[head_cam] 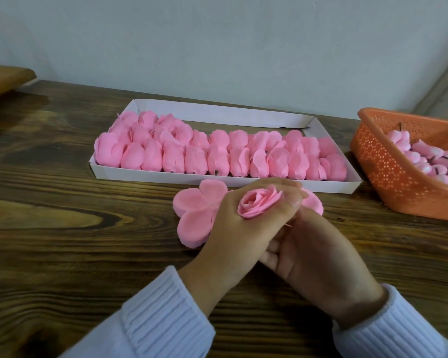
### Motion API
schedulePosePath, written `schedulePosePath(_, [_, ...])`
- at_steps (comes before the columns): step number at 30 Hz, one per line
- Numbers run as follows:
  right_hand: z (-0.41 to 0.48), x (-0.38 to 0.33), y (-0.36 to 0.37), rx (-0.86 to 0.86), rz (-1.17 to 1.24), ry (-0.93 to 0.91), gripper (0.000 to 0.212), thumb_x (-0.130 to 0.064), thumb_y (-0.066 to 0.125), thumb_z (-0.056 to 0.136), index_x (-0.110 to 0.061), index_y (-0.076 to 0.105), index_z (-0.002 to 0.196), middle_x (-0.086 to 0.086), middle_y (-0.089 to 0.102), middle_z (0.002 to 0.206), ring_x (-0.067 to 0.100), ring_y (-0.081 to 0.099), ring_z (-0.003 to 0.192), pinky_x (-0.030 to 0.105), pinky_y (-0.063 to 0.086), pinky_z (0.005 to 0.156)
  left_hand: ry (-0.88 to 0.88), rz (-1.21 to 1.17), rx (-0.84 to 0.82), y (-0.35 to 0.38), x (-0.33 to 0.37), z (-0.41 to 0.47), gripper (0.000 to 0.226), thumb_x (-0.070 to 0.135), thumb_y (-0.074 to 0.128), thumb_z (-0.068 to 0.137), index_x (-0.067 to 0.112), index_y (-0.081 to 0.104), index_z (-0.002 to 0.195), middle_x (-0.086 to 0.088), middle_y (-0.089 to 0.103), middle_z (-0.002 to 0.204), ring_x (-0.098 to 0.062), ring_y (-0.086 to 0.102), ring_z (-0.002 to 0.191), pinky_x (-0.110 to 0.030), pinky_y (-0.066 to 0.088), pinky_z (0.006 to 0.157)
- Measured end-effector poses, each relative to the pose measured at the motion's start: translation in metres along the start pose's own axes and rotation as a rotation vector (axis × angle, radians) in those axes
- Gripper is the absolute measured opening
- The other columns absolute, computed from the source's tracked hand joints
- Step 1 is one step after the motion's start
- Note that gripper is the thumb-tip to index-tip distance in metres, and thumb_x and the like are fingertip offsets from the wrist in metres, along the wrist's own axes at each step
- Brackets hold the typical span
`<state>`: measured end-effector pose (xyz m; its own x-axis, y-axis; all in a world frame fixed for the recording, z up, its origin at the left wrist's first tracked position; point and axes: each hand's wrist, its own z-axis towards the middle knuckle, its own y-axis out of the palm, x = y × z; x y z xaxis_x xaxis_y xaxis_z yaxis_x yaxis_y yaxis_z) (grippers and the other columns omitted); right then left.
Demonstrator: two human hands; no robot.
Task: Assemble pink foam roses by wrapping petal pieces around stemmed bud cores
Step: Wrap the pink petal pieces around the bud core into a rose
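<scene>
A pink foam rose (259,204) with a rolled centre sits upright in my left hand (230,228), whose fingers curl round its outer petals. My right hand (318,257) lies just below and to the right. Its fingers tuck under the left hand at the rose's base, and the stem is hidden there. Beneath both hands, a stack of flat pink petal pieces (192,210) lies on the wooden table, with another lobe (313,202) showing to the right. Stemmed bud cores (424,156) fill an orange basket (388,174) at the right.
A shallow white cardboard tray (217,112) behind the hands holds several rows of pink roses (217,156). The wall runs close behind the table. A light wooden board (3,78) sticks in at the far left.
</scene>
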<state>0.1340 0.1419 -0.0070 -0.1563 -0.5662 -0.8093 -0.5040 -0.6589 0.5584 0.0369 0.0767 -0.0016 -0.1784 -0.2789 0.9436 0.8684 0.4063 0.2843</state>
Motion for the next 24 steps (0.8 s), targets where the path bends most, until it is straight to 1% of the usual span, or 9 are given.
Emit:
schedulePosePath(2, [-0.0008, 0.0015, -0.0006, 0.047, -0.094, 0.015, 0.03, -0.036, 0.055, 0.083, -0.018, 0.078, 0.09, 0.012, 0.069, 0.085, 0.015, 0.069, 0.072, 0.027, 0.058, 0.065, 0.009, 0.017, -0.023, 0.0004, -0.0004, 0.0004, 0.021, 0.033, 0.073, 0.072, 0.023, 0.076, 0.09, 0.006, 0.075, 0.097, -0.013, 0.072, 0.089, -0.023, 0.055, 0.066])
schedulePosePath(3, [-0.0016, 0.0018, -0.0006, 0.036, -0.108, -0.008, 0.028, -0.033, 0.054, 0.086, -0.018, 0.078, 0.09, 0.01, 0.069, 0.086, 0.014, 0.068, 0.073, 0.025, 0.058, 0.066, 0.036, 0.031, -0.038, 0.0009, -0.0005, 0.0008, 0.015, 0.026, 0.074, 0.075, 0.022, 0.076, 0.09, 0.006, 0.074, 0.099, -0.012, 0.071, 0.092, -0.023, 0.055, 0.069])
schedulePosePath(6, [-0.0048, -0.0006, 0.0001, -0.048, -0.086, -0.103, 0.023, -0.024, 0.06, 0.088, -0.013, 0.075, 0.102, 0.011, 0.071, 0.107, 0.018, 0.069, 0.099, 0.028, 0.057, 0.08, 0.142, 0.068, -0.06, 0.0008, -0.0012, 0.0022, 0.012, 0.013, 0.072, 0.077, 0.02, 0.075, 0.086, 0.008, 0.074, 0.1, -0.007, 0.069, 0.097, -0.02, 0.053, 0.079])
schedulePosePath(10, [-0.0056, -0.0021, -0.0002, -0.124, 0.003, -0.131, 0.03, -0.016, 0.063, 0.088, 0.0, 0.067, 0.112, 0.019, 0.067, 0.117, 0.026, 0.064, 0.111, 0.034, 0.054, 0.09, 0.175, 0.086, -0.053, 0.0006, -0.001, 0.0017, 0.015, 0.026, 0.071, 0.074, 0.019, 0.075, 0.086, 0.006, 0.073, 0.102, -0.007, 0.068, 0.1, -0.024, 0.053, 0.085])
schedulePosePath(13, [-0.004, -0.0019, 0.0006, -0.109, -0.004, -0.061, 0.036, -0.028, 0.057, 0.084, -0.008, 0.07, 0.111, 0.016, 0.066, 0.117, 0.025, 0.064, 0.109, 0.035, 0.055, 0.088, 0.119, 0.087, -0.09, -0.0009, -0.0003, 0.0005, 0.017, 0.026, 0.07, 0.076, 0.018, 0.076, 0.089, 0.008, 0.073, 0.106, -0.007, 0.067, 0.102, -0.029, 0.056, 0.084])
schedulePosePath(15, [-0.0034, -0.0015, -0.0002, -0.075, -0.065, -0.036, 0.032, -0.03, 0.057, 0.083, -0.013, 0.074, 0.103, 0.016, 0.065, 0.109, 0.023, 0.065, 0.099, 0.033, 0.056, 0.081, 0.109, 0.085, -0.125, -0.0013, 0.0011, 0.0005, 0.016, 0.02, 0.068, 0.079, 0.017, 0.076, 0.092, 0.008, 0.072, 0.107, -0.006, 0.066, 0.104, -0.025, 0.054, 0.085])
schedulePosePath(17, [-0.0042, -0.0004, -0.0013, -0.06, -0.083, -0.07, 0.029, -0.025, 0.056, 0.084, -0.009, 0.074, 0.101, 0.018, 0.065, 0.105, 0.023, 0.066, 0.093, 0.033, 0.055, 0.078, 0.124, 0.079, -0.147, -0.0011, 0.0026, 0.0005, 0.017, 0.016, 0.065, 0.081, 0.017, 0.075, 0.094, 0.006, 0.072, 0.107, -0.006, 0.066, 0.103, -0.02, 0.052, 0.083])
schedulePosePath(21, [-0.0059, 0.0014, -0.0003, -0.131, -0.073, -0.243, 0.027, -0.014, 0.065, 0.086, 0.0, 0.069, 0.109, 0.017, 0.069, 0.112, 0.025, 0.065, 0.108, 0.032, 0.054, 0.086, 0.15, 0.046, -0.111, 0.0002, 0.0017, 0.0024, 0.014, 0.023, 0.068, 0.076, 0.025, 0.075, 0.088, 0.006, 0.074, 0.101, -0.009, 0.067, 0.102, -0.025, 0.053, 0.085])
schedulePosePath(24, [-0.0043, 0.0, -0.001, -0.169, -0.021, -0.244, 0.044, -0.02, 0.075, 0.08, -0.001, 0.064, 0.117, 0.019, 0.065, 0.117, 0.028, 0.062, 0.111, 0.037, 0.053, 0.09, 0.114, -0.002, -0.088, 0.0, 0.0009, 0.0022, 0.019, 0.031, 0.064, 0.075, 0.02, 0.076, 0.086, 0.005, 0.073, 0.103, -0.011, 0.068, 0.101, -0.026, 0.054, 0.083])
